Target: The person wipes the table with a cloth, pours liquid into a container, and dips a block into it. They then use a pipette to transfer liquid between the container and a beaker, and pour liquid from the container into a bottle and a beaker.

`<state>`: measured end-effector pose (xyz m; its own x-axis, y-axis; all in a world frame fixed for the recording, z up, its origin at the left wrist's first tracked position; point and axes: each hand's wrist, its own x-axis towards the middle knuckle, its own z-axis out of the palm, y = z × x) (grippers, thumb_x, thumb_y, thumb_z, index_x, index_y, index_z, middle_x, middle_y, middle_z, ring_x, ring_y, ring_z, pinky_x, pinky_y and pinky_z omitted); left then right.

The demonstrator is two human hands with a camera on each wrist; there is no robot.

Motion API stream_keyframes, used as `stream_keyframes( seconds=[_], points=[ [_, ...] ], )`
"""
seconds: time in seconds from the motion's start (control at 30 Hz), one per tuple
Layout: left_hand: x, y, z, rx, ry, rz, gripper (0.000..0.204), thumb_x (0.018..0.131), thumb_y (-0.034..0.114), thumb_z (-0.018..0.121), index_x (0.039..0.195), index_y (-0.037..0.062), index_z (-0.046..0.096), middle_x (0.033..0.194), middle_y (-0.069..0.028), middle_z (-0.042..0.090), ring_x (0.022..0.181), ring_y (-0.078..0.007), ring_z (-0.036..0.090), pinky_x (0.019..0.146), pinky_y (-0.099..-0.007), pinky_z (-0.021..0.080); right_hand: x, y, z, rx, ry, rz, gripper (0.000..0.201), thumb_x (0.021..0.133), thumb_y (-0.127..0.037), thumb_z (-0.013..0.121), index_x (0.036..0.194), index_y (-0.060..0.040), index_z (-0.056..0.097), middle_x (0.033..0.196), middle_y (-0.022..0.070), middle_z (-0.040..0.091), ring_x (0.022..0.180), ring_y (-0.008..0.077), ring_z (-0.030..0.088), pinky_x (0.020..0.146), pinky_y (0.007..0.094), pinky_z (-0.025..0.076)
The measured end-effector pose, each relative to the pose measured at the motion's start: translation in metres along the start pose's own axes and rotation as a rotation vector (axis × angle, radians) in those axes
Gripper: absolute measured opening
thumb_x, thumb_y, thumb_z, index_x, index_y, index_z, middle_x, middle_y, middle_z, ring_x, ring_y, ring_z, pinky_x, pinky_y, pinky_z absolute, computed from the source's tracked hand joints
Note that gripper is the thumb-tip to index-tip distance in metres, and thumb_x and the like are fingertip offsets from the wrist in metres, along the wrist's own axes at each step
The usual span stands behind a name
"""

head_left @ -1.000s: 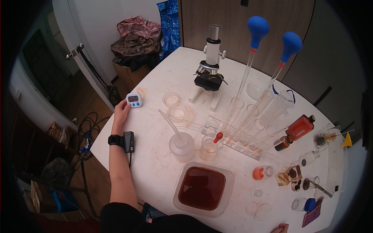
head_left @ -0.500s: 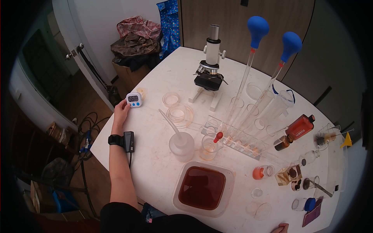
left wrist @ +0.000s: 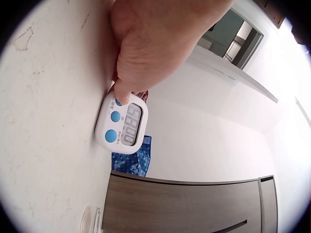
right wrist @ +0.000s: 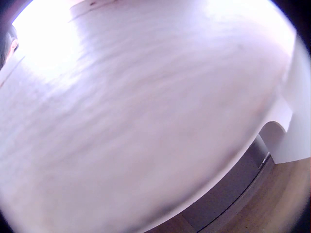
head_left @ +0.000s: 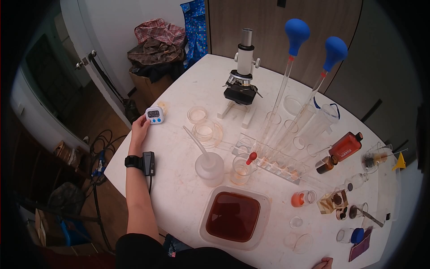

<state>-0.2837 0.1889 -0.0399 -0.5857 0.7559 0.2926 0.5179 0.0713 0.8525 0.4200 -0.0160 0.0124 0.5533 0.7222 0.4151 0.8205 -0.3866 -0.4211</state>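
Observation:
At the table's left edge in the head view, my left hand (head_left: pixel 141 129) holds a small white digital timer (head_left: pixel 154 115). In the left wrist view, the thumb (left wrist: pixel 124 92) lies on one of the timer's blue buttons, beside its number display (left wrist: pixel 131 124). The other fingers are mostly hidden behind the thumb and the timer. The timer stands upright on the white table. My right hand (head_left: pixel 324 263) shows only in part at the bottom edge of the head view, fingers loosely curled with nothing visible in them. The right wrist view shows white tabletop but no hand.
A tub of dark red-brown liquid (head_left: pixel 234 217) sits near the front edge. Behind it stand a wash bottle (head_left: pixel 209 170), a beaker (head_left: pixel 241 172) and a test tube rack (head_left: pixel 286 172). A microscope (head_left: pixel 243 76) and tall blue-bulbed pipettes (head_left: pixel 297 33) rise farther back. Several bottles fill the right side.
Both hands and the objects on the table keep their places. The left thumb stays at the timer, whose display digits look slightly different.

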Motion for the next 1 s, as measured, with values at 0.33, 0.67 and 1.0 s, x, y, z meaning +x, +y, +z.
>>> stream_keyframes(
  seconds=[0.33, 0.67, 1.0],
  points=[
    [-0.003, 0.004, 0.000, -0.019, -0.010, -0.014, 0.032, 0.085, 0.011, 0.058, 0.114, -0.0033, 0.057, 0.091, -0.0037, 0.064, 0.080, -0.0081, 0.056, 0.073, -0.0222, 0.045, 0.000, 0.001, 0.000, 0.005, -0.002, -0.004, 0.018, 0.072, 0.005, 0.042, 0.072, 0.0042, 0.059, 0.067, 0.0232, 0.058, 0.064, 0.0379, 0.055, 0.066, 0.0428, 0.046],
    [-0.004, 0.013, 0.003, -0.093, -0.033, -0.049, 0.040, 0.081, 0.012, 0.066, 0.117, -0.0025, 0.055, 0.098, -0.0060, 0.064, 0.087, -0.0108, 0.058, 0.076, -0.0222, 0.044, 0.000, -0.001, 0.000, 0.026, -0.001, -0.006, 0.018, 0.073, 0.005, 0.041, 0.073, 0.0042, 0.060, 0.066, 0.0228, 0.058, 0.064, 0.0377, 0.055, 0.066, 0.0427, 0.047],
    [-0.001, 0.011, 0.003, -0.018, -0.030, -0.042, 0.048, 0.074, 0.013, 0.072, 0.117, -0.0006, 0.053, 0.098, -0.0066, 0.063, 0.088, -0.0127, 0.058, 0.079, -0.0252, 0.045, 0.000, -0.002, -0.001, 0.015, -0.019, 0.032, 0.019, 0.073, 0.005, 0.042, 0.074, 0.0043, 0.061, 0.068, 0.0235, 0.059, 0.064, 0.0373, 0.056, 0.067, 0.0414, 0.047]
  ],
)
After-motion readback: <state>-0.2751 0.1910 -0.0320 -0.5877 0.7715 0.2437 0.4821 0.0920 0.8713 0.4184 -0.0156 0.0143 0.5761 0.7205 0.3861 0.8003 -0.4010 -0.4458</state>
